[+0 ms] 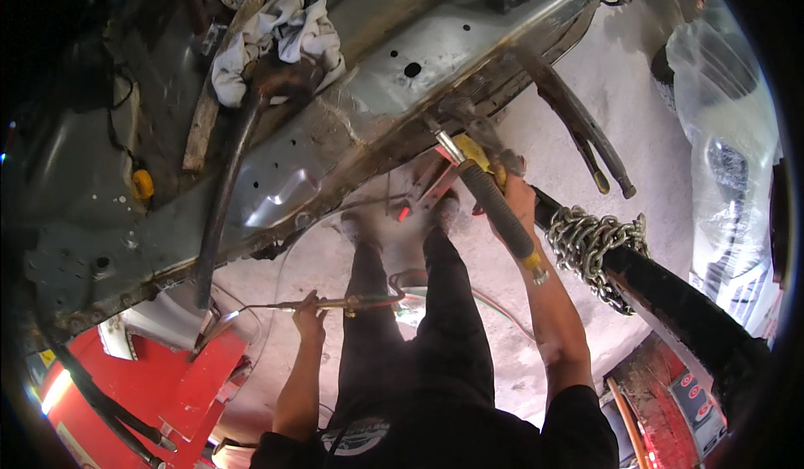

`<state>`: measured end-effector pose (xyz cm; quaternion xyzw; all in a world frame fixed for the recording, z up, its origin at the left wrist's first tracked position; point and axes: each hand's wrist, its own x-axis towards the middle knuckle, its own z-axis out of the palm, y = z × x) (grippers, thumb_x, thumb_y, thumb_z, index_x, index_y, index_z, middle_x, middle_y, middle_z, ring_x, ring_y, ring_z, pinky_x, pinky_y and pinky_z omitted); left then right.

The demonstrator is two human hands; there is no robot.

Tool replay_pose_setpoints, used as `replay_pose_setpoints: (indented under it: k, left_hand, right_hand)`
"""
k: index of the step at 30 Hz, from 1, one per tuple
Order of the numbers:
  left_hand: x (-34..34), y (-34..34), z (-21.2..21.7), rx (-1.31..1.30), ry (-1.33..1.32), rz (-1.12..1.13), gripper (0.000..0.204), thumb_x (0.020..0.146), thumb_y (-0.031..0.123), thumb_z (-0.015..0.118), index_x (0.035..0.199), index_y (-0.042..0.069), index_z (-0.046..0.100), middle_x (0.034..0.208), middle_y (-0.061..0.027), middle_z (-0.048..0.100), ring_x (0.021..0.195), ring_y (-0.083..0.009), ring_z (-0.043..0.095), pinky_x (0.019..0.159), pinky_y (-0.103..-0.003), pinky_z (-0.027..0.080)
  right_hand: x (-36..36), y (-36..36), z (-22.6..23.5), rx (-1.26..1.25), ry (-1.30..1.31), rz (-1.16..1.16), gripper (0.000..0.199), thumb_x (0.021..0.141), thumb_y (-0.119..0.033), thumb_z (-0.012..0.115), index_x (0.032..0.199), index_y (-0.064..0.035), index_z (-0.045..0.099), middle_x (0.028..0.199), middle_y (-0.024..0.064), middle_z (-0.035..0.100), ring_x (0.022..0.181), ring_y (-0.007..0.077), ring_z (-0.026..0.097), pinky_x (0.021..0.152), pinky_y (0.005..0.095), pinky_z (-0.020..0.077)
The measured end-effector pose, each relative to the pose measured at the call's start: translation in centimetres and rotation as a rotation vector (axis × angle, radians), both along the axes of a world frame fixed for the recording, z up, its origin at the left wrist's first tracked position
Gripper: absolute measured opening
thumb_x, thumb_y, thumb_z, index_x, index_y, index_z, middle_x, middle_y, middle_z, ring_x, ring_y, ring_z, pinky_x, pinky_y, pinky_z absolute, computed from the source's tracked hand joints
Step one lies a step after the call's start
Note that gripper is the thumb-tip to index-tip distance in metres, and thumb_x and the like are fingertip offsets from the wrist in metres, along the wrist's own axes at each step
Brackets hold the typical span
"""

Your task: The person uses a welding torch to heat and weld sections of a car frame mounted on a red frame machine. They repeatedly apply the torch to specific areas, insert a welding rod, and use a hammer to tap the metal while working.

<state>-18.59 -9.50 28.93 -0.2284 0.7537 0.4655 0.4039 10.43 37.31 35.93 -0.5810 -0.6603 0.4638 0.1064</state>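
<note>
My left hand [310, 316] is closed round a brass gas torch [356, 303], held level at the lower centre. A small bright flame burns at its left tip, just below the end of a dark pry bar [222, 188]. My right hand [517, 197] is raised to the lower edge of a grey metal car body panel [276, 180]. Its fingers close beside a yellow-and-metal clamp-like piece [481, 151]; what they grip is partly hidden. In front of that hand slants a tool with a black ribbed grip [498, 205], a shiny shaft and a yellow end.
Crumpled pale cloths [310, 33] lie on the panel. Locking pliers-like arms [578, 126] hang from its edge. A chain [595, 247] wraps a black beam [670, 297] at right. Red equipment [151, 368] stands at lower left. Hoses [494, 306] cross the floor; plastic sheeting [724, 134] hangs far right.
</note>
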Motion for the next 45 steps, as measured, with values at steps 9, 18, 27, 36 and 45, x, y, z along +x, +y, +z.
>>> replay_pose_setpoints:
  k: [9, 18, 27, 36, 45]
  left_hand:
    - [0.2, -0.9, -1.7, -0.015, -0.023, -0.01, 0.043, 0.098, 0.008, 0.062, 0.139, -0.004, 0.063, 0.119, -0.0135, 0.068, 0.115, -0.0304, 0.071, 0.094, -0.051, 0.057]
    - [0.0, -0.6, -3.2, 0.005, -0.032, 0.02, 0.04, 0.1, 0.005, 0.055, 0.137, -0.002, 0.066, 0.111, -0.0098, 0.066, 0.106, -0.0287, 0.071, 0.091, -0.047, 0.06]
    - [-0.2, 0.2, -3.1, 0.025, -0.042, 0.036, 0.042, 0.098, 0.004, 0.055, 0.139, -0.003, 0.064, 0.114, -0.0105, 0.066, 0.107, -0.0289, 0.071, 0.091, -0.046, 0.062]
    - [-0.6, -0.4, -3.0, 0.029, -0.014, -0.09, 0.039, 0.1, 0.005, 0.058, 0.137, -0.005, 0.063, 0.114, -0.0112, 0.065, 0.11, -0.0283, 0.07, 0.093, -0.047, 0.061]
    - [-0.8, -1.1, -3.0, 0.062, 0.021, -0.11, 0.04, 0.099, 0.004, 0.056, 0.137, -0.008, 0.063, 0.114, -0.0136, 0.067, 0.108, -0.0283, 0.072, 0.091, -0.043, 0.063]
  right_hand:
    - [0.5, 0.2, -1.1, 0.209, 0.025, 0.003, 0.034, 0.096, -0.019, 0.068, 0.123, -0.0011, 0.058, 0.096, 0.0287, 0.068, 0.09, 0.0503, 0.069, 0.076, 0.0542, 0.0543]
    - [-0.9, 1.2, 3.2, 0.269, 0.064, -0.112, 0.03, 0.1, -0.017, 0.061, 0.124, 0.0007, 0.058, 0.093, 0.0332, 0.068, 0.088, 0.0543, 0.067, 0.076, 0.0561, 0.0528]
    - [-1.4, 0.6, 3.3, 0.107, -0.003, -0.17, 0.037, 0.104, -0.025, 0.06, 0.127, 0.0027, 0.052, 0.101, 0.0363, 0.068, 0.097, 0.0551, 0.067, 0.081, 0.0572, 0.052]
    - [-1.3, 0.3, -0.3, 0.242, -0.038, -0.149, 0.032, 0.099, -0.016, 0.067, 0.123, 0.0014, 0.054, 0.098, 0.0239, 0.072, 0.084, 0.0422, 0.076, 0.072, 0.0439, 0.0592]
    - [-0.7, -2.6, -1.5, 0.383, 0.27, -0.435, 0.029, 0.103, -0.025, 0.066, 0.121, -0.0035, 0.059, 0.091, 0.0203, 0.073, 0.08, 0.0359, 0.073, 0.071, 0.0417, 0.0557]
